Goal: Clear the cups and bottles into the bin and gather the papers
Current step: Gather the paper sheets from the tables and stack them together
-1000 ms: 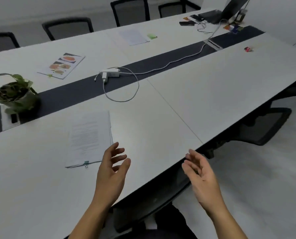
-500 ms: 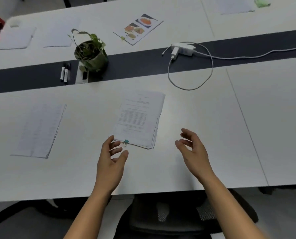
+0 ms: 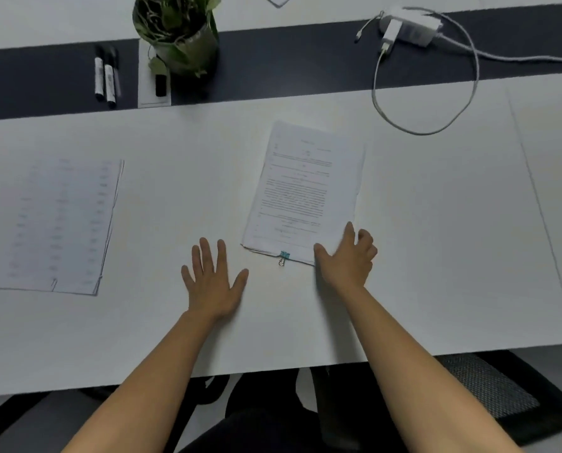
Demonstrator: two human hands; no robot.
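The clipped stack [image 3: 305,191] lies flat on the table [image 3: 453,256] at the centre of the frame, its clip [image 3: 284,255] on the near edge. The right hand [image 3: 348,259] sits on the stack's lower right corner. Its fingers are half curled, the index finger lies on the top sheet and the thumb is at the near edge. No sheet is raised, so I judge that it holds nothing yet. The left hand [image 3: 212,282] is flat, with its fingers straight and spread. It is empty and sits just left of the stack's lower left corner, not touching it.

The step in hand looks to be picking up this stack. To do it well, slide the thumb under the corner while the index finger presses down, so that the whole stack bends up together and not only the top sheet. The left hand could steady or scoop the far side (the clip keeps the sheets together, so one firm pinch near it should do).

A second stack [image 3: 63,223] waits at the left of the frame, well apart, and it would go under or on top of the first. No cups, bottles or bin show here. Keep the lift low and clear of the cable [image 3: 426,130] at the upper right and the plant [image 3: 178,27] at the top.
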